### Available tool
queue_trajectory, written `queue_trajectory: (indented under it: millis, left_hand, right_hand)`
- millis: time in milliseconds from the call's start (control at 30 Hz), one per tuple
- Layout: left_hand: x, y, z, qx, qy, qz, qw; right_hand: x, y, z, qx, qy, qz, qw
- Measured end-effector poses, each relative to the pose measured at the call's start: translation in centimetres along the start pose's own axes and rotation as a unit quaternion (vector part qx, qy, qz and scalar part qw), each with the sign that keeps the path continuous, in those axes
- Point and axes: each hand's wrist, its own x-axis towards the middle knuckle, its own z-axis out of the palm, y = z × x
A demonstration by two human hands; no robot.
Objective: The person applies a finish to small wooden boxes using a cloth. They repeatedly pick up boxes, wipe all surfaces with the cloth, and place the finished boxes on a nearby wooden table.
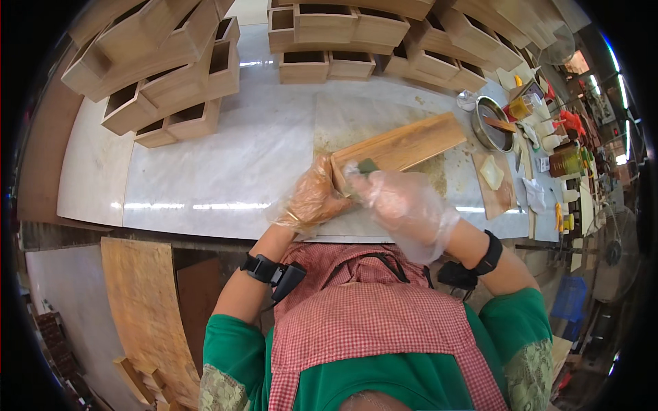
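A long wooden box-like piece (411,142), orange-brown and glossy, lies slantwise on the worktable with its near left end towards me. My left hand (310,198), in a clear plastic glove stained brownish, is closed round that near end and steadies it. My right hand (406,205), in a loose clear plastic glove, is at the same end, pressing a small dark green pad (368,166) against the wood. Motion blurs the right fingertips, and the glove partly hides the pad.
Stacked pale wooden drawer boxes (185,89) stand at the far left, with more boxes (305,68) along the back. To the right are a metal bowl (478,122) holding a brush, a board (492,195) with a whitish pad, and several bottles (565,161). Brown stains mark the table (219,157).
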Motion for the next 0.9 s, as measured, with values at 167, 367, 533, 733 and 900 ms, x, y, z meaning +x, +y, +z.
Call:
queue_trajectory:
  millis: [167, 367, 533, 733, 900]
  left_hand:
    - [0.1, 0.6, -0.2, -0.046, -0.025, -0.043, 0.998]
    - [-0.1, -2.6, 0.2, -0.072, -0.027, -0.036, 0.996]
    - [0.2, 0.9, 0.3, 0.019, -0.015, -0.042, 0.999]
    - [0.3, 1.0, 0.2, 0.014, -0.009, -0.026, 1.0]
    - [0.5, 2.5, 0.0, -0.063, -0.008, -0.055, 0.996]
  right_hand:
    - [3.3, 2.6, -0.1, -0.06, 0.067, -0.083, 0.992]
    - [2.8, -1.0, 1.6, 0.01, 0.048, -0.058, 0.997]
    - [-5.0, 5.6, 5.6, -0.417, 0.057, 0.065, 0.905]
    - [-7.1, 10.2, 3.6, -0.543, 0.124, 0.077, 0.827]
    - [-2.7, 1.3, 1.9, -0.082, 0.128, 0.07, 0.986]
